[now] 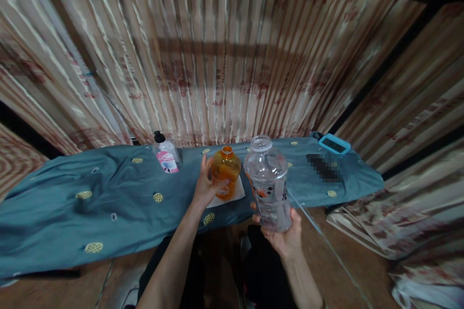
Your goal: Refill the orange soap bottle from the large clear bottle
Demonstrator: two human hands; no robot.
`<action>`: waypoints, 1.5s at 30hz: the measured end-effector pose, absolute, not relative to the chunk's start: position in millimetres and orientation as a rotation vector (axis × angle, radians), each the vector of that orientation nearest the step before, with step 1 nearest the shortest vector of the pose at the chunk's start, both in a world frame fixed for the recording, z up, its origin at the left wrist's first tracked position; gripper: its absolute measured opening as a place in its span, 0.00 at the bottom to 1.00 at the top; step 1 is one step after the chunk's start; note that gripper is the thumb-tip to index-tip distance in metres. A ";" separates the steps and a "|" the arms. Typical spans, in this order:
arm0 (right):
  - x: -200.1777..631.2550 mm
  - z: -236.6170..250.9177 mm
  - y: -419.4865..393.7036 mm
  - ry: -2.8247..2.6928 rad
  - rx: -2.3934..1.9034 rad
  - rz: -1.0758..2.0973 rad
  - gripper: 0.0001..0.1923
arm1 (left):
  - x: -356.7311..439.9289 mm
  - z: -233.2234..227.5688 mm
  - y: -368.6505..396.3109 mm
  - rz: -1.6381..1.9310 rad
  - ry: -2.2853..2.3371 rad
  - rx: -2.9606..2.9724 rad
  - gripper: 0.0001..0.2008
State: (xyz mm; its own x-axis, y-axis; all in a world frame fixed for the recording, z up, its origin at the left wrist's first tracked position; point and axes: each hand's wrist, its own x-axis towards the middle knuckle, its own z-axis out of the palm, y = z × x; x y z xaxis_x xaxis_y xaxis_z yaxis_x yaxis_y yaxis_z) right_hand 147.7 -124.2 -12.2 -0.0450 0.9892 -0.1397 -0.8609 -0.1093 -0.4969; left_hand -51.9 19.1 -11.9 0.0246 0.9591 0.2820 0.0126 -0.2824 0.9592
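The left hand [206,188] is wrapped around the orange bottle [225,174], thumb across its front; a white sheet [235,196] lies beneath that grip, though whether the base touches it cannot be told. The right hand [288,239] grips the clear bottle [270,188] around its lower end, just right of the orange one and near the edge of the blue cloth [134,193]. As for progress, both bottles are in hand, roughly upright, their mouths uncapped, and nothing visibly passes between them; how full each is remains unclear. Left of the left-hand grip, the pump bottle [167,160] stands untouched, its black top on. Beyond the right-hand grip, a blue-framed object [334,144] also sits untouched.
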 end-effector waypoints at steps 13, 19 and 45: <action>163.4 -16.0 -126.5 -0.311 -0.665 1.498 0.22 | -41.9 -18.6 19.3 1.462 1.316 1.443 0.35; 161.9 -13.4 -123.7 -0.321 -0.699 1.479 0.20 | -36.8 -7.1 13.2 1.406 1.338 1.550 0.34; 146.1 -4.2 -133.4 -0.328 -0.813 1.444 0.21 | -29.9 -15.9 13.1 1.466 1.347 1.612 0.34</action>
State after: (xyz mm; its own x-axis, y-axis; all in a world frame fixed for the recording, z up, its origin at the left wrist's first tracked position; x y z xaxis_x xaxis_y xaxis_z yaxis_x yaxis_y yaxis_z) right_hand 146.1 -133.4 -4.2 0.1405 0.9534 -0.2670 -0.7445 -0.0761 -0.6633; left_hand -29.9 13.1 -15.9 -0.1090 0.9213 0.3734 0.2942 -0.3289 0.8974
